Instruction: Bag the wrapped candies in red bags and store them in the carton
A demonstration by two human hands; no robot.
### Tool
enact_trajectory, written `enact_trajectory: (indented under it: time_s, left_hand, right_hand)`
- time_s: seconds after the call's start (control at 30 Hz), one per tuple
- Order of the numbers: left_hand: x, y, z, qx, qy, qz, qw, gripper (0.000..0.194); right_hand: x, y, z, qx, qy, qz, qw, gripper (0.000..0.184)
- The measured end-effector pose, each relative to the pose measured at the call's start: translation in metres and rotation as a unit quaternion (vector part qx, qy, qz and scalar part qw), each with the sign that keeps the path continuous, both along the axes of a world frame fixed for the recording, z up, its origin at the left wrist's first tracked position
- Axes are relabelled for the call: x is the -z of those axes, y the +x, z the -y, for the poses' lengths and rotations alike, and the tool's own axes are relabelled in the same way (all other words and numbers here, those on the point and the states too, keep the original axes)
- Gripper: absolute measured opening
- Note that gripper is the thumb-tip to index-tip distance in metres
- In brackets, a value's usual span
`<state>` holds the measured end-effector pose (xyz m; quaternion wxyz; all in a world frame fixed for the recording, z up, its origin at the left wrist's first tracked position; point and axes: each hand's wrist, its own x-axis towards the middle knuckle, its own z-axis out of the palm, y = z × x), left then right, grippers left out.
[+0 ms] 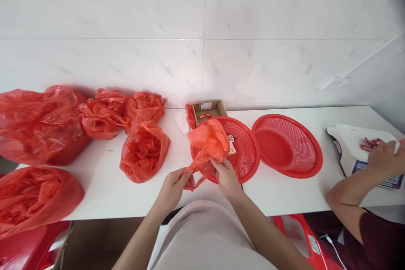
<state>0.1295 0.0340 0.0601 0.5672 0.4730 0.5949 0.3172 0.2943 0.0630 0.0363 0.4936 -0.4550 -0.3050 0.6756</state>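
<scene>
A red plastic bag (209,139) is held in front of me, over the left part of a round red mesh basket (251,166). My left hand (174,185) is closed on the bag's handle end. My right hand (226,177) grips the bag's lower right side, its fingertips partly hidden by the plastic. The bag looks puffed out and its contents cannot be made out. Behind it, a few small wrapped packets (232,147) lie in the basket.
A small cardboard box (218,109) with a red packet stands by the wall. Right of it is a second red basket (275,147). Several red bags (144,152) crowd the left. At far right, a co-worker's hand (382,158) is over a white scale (351,156).
</scene>
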Motion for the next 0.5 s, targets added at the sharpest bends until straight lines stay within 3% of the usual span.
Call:
enact_trajectory:
  time_s: [0.13, 0.23, 0.37, 0.5]
  left_hand:
    - [-0.004, -0.036, -0.001, -0.082, 0.006, -0.033, 0.996, 0.046]
    - [-0.002, -0.052, 0.003, -0.124, 0.003, -0.065, 0.990, 0.053]
    - [0.005, -0.042, 0.011, -0.107, 0.014, -0.090, 0.990, 0.055]
    - [0.006, -0.013, 0.017, -0.055, 0.037, -0.109, 0.992, 0.050]
  right_hand:
    - [0.002, 0.034, -0.019, 0.106, -0.059, -0.054, 0.991, 0.036]
    - [-0.006, 0.055, -0.023, 0.152, -0.015, 0.001, 0.988, 0.033]
    - [-0.017, 0.041, -0.005, 0.024, 0.105, 0.166, 0.980, 0.024]
    - [-0.011, 0.004, 0.013, -0.143, 0.247, 0.277, 0.917, 0.044]
